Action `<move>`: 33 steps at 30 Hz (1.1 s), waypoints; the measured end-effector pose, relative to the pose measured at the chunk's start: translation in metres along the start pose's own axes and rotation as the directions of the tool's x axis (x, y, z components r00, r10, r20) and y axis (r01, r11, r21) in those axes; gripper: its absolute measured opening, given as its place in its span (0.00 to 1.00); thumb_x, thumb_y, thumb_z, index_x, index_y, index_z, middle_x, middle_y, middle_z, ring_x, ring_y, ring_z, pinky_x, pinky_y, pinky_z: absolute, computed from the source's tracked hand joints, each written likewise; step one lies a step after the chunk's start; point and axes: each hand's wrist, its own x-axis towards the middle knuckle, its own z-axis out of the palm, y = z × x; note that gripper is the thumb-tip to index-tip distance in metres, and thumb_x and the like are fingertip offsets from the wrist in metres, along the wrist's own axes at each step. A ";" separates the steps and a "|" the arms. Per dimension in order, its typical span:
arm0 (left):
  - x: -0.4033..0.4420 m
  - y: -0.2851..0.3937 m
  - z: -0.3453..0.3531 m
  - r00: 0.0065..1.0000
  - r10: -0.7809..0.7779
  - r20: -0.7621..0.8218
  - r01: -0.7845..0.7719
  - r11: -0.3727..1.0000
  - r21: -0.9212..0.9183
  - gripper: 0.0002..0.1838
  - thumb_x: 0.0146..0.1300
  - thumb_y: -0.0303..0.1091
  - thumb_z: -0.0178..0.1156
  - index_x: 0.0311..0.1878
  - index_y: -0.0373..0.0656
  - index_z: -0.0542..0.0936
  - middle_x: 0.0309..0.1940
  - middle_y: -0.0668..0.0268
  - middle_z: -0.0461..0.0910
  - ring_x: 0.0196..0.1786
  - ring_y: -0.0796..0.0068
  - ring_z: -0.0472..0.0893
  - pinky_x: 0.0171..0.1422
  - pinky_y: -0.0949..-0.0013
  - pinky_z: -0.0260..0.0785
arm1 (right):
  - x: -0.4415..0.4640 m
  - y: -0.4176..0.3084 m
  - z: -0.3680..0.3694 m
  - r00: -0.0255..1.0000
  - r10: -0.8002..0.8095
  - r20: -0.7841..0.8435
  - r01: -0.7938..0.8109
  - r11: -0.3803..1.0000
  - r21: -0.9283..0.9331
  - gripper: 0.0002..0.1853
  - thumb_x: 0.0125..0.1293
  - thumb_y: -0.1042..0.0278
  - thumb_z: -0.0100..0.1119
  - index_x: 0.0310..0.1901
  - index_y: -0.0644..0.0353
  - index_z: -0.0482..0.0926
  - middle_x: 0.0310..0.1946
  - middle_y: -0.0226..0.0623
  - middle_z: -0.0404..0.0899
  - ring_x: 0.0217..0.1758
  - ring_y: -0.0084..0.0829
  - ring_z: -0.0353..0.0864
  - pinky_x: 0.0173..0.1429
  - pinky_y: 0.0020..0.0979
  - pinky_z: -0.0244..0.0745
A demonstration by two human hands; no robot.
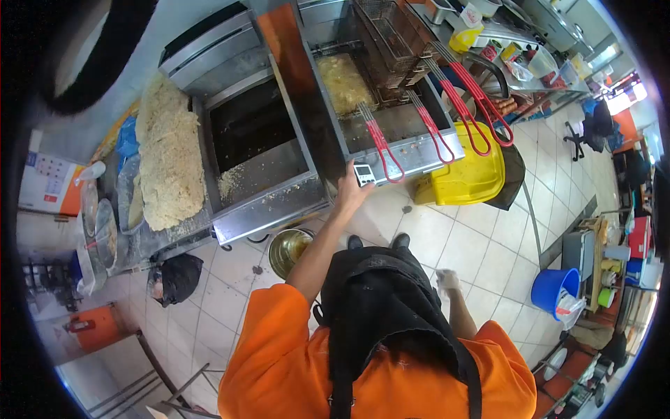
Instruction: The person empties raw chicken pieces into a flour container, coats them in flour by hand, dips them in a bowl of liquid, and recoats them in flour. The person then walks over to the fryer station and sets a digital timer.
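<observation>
My left hand (351, 194) reaches to the front edge of the deep fryer (412, 159). Its fingers are around a small white digital timer (364, 174) with a dark-digit display. Just right of the timer, a red-handled fryer basket (382, 146) and a second red handle (434, 133) stick out over the edge. Pale foam bubbles on the frying oil (345, 82) behind them. Low at my right side hangs my right hand (448, 281), whitish over the fingers, away from any object; its finger position is too small to make out.
Raised wire baskets (394, 49) hang at the fryer's back right. Left stands a metal station with a heap of breading (167, 157). A metal pot (287, 253) and a yellow tub (471, 171) are near the fryer's front. A blue bucket (555, 292) stands right.
</observation>
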 end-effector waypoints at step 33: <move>-0.039 0.030 -0.060 0.960 0.214 -0.181 -0.159 0.947 0.280 0.57 0.35 0.48 0.78 0.69 0.40 0.57 0.61 0.48 0.64 0.64 0.45 0.64 0.67 0.51 0.58 | -0.011 0.087 0.025 0.994 -0.002 0.105 -0.055 0.839 0.541 0.15 0.63 0.60 0.57 0.41 0.65 0.74 0.21 0.34 0.71 0.21 0.27 0.71 0.26 0.31 0.70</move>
